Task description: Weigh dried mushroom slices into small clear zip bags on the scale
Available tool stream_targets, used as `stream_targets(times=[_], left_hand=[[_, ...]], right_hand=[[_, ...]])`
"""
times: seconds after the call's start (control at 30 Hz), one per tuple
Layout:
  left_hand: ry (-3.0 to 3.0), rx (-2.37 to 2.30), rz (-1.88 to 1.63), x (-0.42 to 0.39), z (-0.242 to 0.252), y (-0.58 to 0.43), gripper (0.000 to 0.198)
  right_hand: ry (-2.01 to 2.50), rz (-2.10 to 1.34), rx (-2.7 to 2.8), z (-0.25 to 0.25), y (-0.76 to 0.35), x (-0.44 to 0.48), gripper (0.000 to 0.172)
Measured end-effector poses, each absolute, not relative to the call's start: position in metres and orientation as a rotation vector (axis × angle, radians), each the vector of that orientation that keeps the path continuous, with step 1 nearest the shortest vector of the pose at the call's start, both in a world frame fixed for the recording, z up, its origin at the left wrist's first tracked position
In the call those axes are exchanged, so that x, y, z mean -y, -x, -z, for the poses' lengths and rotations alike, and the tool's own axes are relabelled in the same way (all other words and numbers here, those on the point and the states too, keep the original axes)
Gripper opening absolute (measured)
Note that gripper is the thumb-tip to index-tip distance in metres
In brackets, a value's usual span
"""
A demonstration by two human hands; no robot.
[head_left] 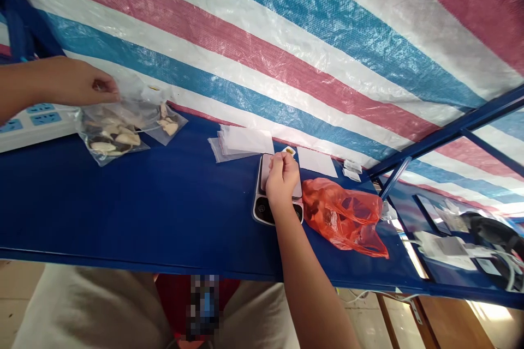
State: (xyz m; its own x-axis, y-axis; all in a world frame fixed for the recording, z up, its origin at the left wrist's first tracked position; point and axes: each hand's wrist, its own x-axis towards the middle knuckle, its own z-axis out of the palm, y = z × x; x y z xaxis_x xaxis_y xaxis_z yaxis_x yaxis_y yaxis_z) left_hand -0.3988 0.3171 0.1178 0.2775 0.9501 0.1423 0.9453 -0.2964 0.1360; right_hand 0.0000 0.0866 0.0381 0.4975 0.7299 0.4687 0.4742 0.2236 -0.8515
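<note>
Fingers of right hand (282,175) curled down onto pale pink flat packet (267,170) lying on black rectangular digital scale (262,210); grasp or mere press unclear. Well left of those fingers, left hand (77,83) clenched on top edge of clear plastic zip bag (114,136) of pale, dark-rimmed slices; smaller clear bag (170,126) touching it. Just beyond right fingers, stacked white paper sachets (245,140); to their right, crumpled orange-red plastic bag (343,218). Beneath, blue tabletop (164,202); behind, red-white-blue striped woven tarpaulin (262,49).
</note>
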Motion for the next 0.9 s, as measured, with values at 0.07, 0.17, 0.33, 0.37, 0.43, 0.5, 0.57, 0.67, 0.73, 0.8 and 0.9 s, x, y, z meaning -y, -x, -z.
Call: stream_targets(times=[0.07,0.17,0.33,0.37,0.43,0.5,0.57,0.67,0.73,0.8,0.9], left_hand=[[-2.448,-1.978,-0.018,-0.294,-0.136,0.382,0.148],[-2.544,-1.864,0.018,-0.262,-0.161,0.361,0.139],[-2.682,-1.641,0.03,-0.222,-0.191,0.332,0.087],[-2.721,-1.608,0.018,-0.214,-0.196,0.326,0.079],[-2.793,-1.524,-0.022,-0.2,-0.203,0.313,0.065],[-2.847,-1.444,-0.102,-0.187,-0.207,0.301,0.051],[-2.871,-1.361,-0.177,-0.176,-0.206,0.29,0.039],[-2.866,-1.239,-0.303,-0.163,-0.204,0.276,0.032],[-2.867,-1.156,-0.377,-0.153,-0.206,0.266,0.032],[-2.89,-1.039,-0.456,-0.138,-0.213,0.253,0.031],[-2.909,-0.861,-0.58,-0.108,-0.229,0.227,0.027]], right_hand=[[1.415,-0.232,1.157,-0.039,0.001,-0.085,0.033],[1.38,-0.237,1.186,-0.039,0.004,-0.084,0.032],[1.341,-0.325,1.247,-0.038,0.009,-0.08,0.031],[1.325,-0.36,1.274,-0.039,0.01,-0.079,0.03],[1.284,-0.448,1.33,-0.039,0.015,-0.076,0.028],[1.247,-0.54,1.367,-0.039,0.021,-0.073,0.028],[1.219,-0.639,1.373,-0.038,0.03,-0.069,0.029],[1.181,-0.822,1.292,-0.036,0.043,-0.059,0.029],[1.155,-0.991,1.148,-0.036,0.051,-0.046,0.034],[1.101,-1.171,0.95,-0.038,0.057,-0.028,0.047],[0.916,-1.37,0.655,-0.046,0.063,-0.001,0.07]])
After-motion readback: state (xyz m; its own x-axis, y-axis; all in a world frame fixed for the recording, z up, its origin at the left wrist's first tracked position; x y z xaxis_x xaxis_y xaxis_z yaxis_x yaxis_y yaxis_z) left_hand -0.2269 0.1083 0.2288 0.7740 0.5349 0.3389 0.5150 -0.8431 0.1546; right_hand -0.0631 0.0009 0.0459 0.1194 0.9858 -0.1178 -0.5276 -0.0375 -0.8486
